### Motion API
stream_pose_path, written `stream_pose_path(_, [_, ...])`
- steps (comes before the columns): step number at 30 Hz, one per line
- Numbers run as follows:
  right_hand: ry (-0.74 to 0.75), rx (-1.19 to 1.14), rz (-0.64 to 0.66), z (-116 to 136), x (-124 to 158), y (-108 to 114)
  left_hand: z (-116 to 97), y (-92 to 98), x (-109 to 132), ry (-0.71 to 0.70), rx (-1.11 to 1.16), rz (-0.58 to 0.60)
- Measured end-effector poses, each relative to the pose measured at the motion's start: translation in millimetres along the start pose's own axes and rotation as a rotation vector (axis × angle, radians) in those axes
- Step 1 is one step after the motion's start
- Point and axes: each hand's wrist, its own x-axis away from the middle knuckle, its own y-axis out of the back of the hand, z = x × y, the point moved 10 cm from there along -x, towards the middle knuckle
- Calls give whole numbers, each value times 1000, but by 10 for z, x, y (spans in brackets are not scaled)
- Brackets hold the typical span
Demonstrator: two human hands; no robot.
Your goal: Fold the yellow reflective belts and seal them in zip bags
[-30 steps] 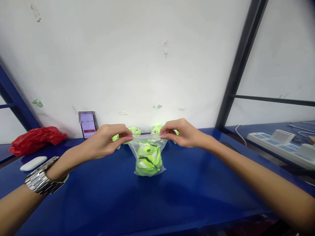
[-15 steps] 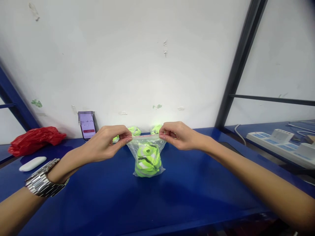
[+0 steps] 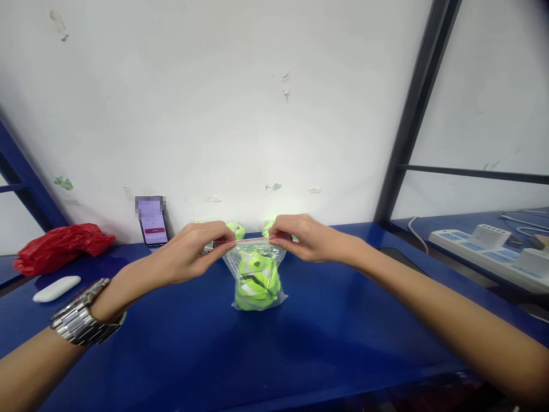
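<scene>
A clear zip bag point(image 3: 256, 278) stands upright on the blue table point(image 3: 326, 337), stuffed with a neon yellow-green fabric bundle with grey stripes. My left hand point(image 3: 195, 252), with a metal watch on its wrist, pinches the left end of the bag's red-lined top strip. My right hand point(image 3: 300, 236) pinches the same strip toward its right end. Both hands are closed on the bag's top, held just above the table. More neon bundles point(image 3: 237, 229) lie behind the hands by the wall, partly hidden.
A phone point(image 3: 152, 222) leans against the white wall at the back left. A red plastic bag point(image 3: 60, 243) and a white oval object point(image 3: 56, 287) lie at the far left. White power strips point(image 3: 493, 246) rest on the right-hand table beyond a dark post point(image 3: 407, 126).
My two hands have moved closer together along the bag's top strip, the right hand sliding left. The bag stays standing in the same spot.
</scene>
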Motion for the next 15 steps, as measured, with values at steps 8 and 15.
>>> stream_pose_path(8, [-58, -82, -7, -23, -7, -7, 5, 6, 30, 16, -8, -5])
stream_pose_path(15, [-105, -148, 16, -51, -8, 3, 8, 18, 9, 27, 23, -9])
